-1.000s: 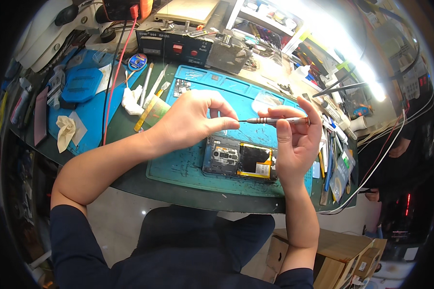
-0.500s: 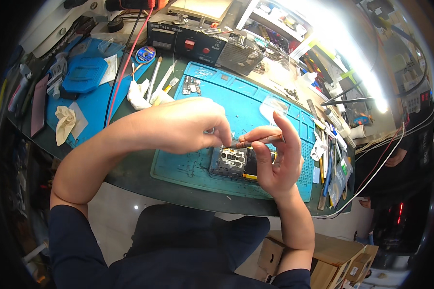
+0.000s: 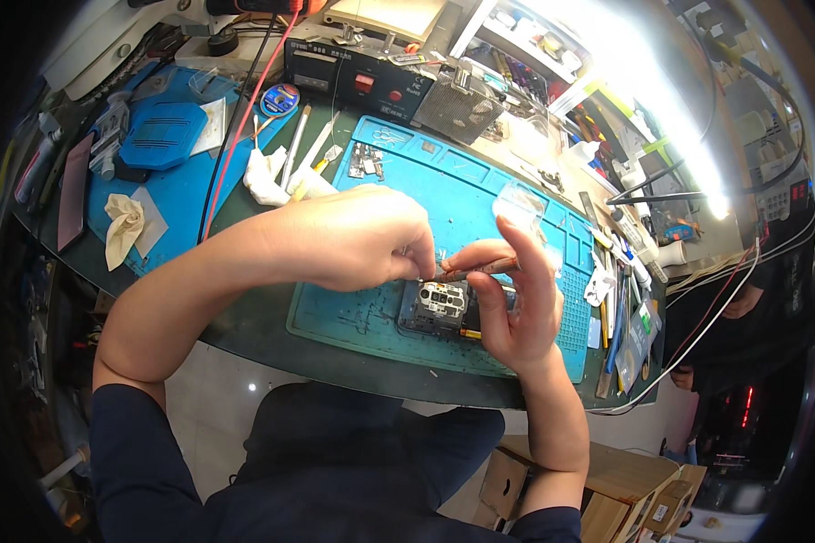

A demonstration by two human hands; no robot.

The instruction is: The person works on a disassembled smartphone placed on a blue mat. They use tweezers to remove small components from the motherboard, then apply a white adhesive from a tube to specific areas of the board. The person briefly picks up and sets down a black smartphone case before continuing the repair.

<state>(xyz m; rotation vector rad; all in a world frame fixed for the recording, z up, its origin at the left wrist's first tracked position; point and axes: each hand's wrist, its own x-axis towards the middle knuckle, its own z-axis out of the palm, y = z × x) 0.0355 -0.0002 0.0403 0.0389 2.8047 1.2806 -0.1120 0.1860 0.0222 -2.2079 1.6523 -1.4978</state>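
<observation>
Now that the screwdriver (image 3: 496, 267) has dropped to the phone (image 3: 445, 309) on the mat (image 3: 349, 312), seemingly within working reach, the right hand (image 3: 523, 317) grips it while the left hand (image 3: 380, 237) pinches near its tip, contents unclear.

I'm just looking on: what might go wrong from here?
Two things, perhaps. The screwdriver in the right hand is angled over the opened phone, so a slip might scratch the pale camera section. The left hand has its fingertips close to the tool's tip, so they might get nicked; whether they pinch anything tiny, I can't tell.
</observation>
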